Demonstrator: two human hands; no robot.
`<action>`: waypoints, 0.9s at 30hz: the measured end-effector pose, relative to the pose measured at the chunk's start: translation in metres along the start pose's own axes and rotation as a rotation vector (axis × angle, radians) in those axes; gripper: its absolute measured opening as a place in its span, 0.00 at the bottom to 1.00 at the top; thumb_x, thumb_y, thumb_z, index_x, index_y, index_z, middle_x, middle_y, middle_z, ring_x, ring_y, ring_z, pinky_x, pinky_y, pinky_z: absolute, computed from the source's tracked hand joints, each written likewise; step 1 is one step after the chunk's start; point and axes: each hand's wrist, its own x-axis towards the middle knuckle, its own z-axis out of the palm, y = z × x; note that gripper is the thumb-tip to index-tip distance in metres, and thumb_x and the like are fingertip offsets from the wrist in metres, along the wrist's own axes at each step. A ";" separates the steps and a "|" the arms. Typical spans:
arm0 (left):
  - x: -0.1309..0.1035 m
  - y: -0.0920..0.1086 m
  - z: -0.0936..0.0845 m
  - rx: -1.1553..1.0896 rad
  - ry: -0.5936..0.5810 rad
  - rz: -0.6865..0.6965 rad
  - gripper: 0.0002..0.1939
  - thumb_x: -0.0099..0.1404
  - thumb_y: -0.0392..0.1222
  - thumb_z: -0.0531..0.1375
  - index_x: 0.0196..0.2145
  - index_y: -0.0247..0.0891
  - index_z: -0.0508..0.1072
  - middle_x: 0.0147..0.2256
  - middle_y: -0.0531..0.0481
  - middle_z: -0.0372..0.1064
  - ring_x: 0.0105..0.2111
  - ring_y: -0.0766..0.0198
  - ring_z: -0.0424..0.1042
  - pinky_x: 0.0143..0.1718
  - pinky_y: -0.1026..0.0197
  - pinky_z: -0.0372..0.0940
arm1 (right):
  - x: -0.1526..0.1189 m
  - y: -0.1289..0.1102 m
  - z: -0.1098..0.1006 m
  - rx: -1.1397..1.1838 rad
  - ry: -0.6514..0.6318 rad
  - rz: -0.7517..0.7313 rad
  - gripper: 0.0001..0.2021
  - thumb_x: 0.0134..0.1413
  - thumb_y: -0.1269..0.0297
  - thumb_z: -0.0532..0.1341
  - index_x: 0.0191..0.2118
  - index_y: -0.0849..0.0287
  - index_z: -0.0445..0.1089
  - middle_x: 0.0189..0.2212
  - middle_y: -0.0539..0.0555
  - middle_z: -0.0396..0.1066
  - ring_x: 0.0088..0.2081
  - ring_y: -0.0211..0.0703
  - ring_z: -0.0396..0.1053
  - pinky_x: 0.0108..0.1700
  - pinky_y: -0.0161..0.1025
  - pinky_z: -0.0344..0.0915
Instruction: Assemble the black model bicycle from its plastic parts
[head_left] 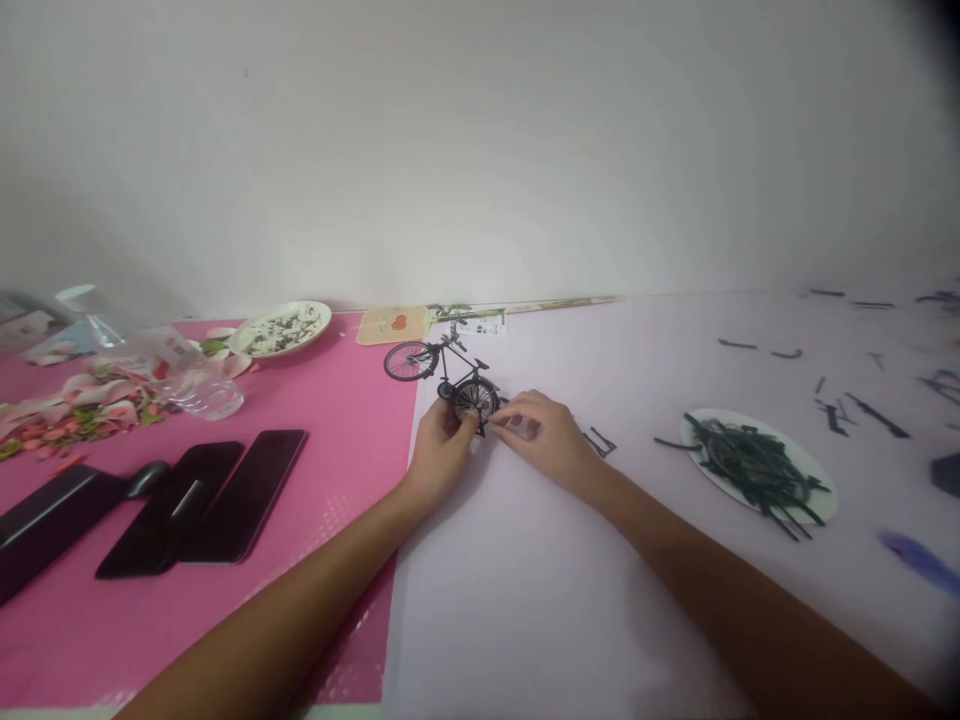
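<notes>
A small black model bicycle (452,365) stands tilted in front of me, one spoked wheel toward the left and the other near my fingers. My left hand (441,445) is closed around the lower part of the near wheel, thumb against the spokes. Beside that wheel, my right hand (541,430) makes a pinch with thumb and forefinger at its right edge. Whatever lies between those fingertips is too small to make out. Some thin black parts (600,441) lie on the pale table just right of my right hand.
A white plate (694,425) heaped with dark green strips stands at the right, with loose black pieces (877,415) beyond it. On the pink cover (337,400) at left are black phones (244,495), a clear bottle (199,385) and a bowl (324,320). A wall closes off the back.
</notes>
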 end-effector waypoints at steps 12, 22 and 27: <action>-0.003 0.003 0.000 0.048 -0.034 -0.008 0.11 0.67 0.44 0.64 0.43 0.36 0.74 0.41 0.44 0.76 0.41 0.58 0.74 0.44 0.57 0.67 | 0.001 -0.008 -0.003 -0.006 0.007 0.021 0.02 0.63 0.63 0.66 0.39 0.51 0.78 0.40 0.54 0.74 0.42 0.46 0.71 0.42 0.43 0.69; -0.004 0.007 0.001 0.037 -0.077 -0.023 0.12 0.66 0.45 0.65 0.43 0.36 0.75 0.42 0.43 0.77 0.41 0.56 0.75 0.45 0.55 0.68 | 0.001 -0.011 -0.003 0.007 0.064 -0.016 0.03 0.62 0.66 0.64 0.37 0.53 0.76 0.36 0.54 0.73 0.39 0.46 0.71 0.36 0.41 0.67; -0.004 0.012 0.001 -0.044 -0.082 -0.041 0.10 0.63 0.43 0.67 0.40 0.36 0.75 0.39 0.44 0.76 0.39 0.58 0.73 0.43 0.57 0.66 | 0.000 -0.014 -0.003 0.016 0.075 -0.017 0.03 0.61 0.67 0.64 0.37 0.53 0.77 0.36 0.54 0.74 0.39 0.46 0.72 0.34 0.40 0.67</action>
